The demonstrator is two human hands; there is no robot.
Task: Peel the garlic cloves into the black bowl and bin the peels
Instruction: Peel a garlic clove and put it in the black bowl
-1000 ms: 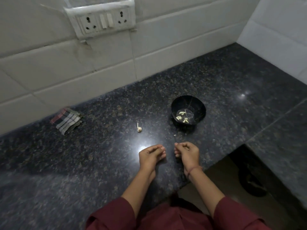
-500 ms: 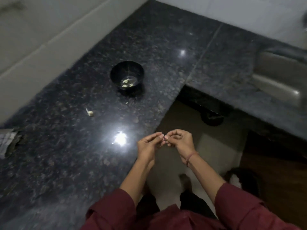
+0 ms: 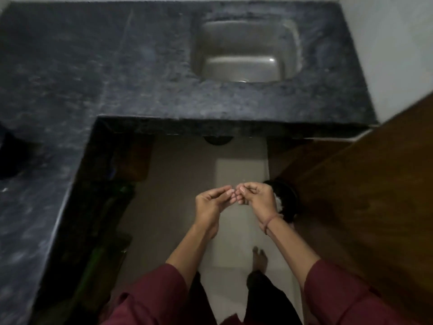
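Observation:
My left hand (image 3: 212, 205) and my right hand (image 3: 256, 198) are raised over the floor with their fingertips pinched together and touching. They seem to pinch tiny garlic peels, which are too small to make out. A round black bin (image 3: 289, 199) with something white inside stands on the floor just right of and below my right hand, partly hidden by it. A dark blurred shape (image 3: 10, 158) at the left edge of the counter may be the black bowl.
An L-shaped dark granite counter (image 3: 117, 78) runs along the left and the far side, with a steel sink (image 3: 246, 50) set in it. A brown wooden door or panel (image 3: 375, 195) stands on the right. My bare foot (image 3: 259, 258) is on the pale floor.
The view has swung right from the counter with the bowl to the sink and floor. Both hands, still pinched together, have left the counter edge and now hover beside the bin.

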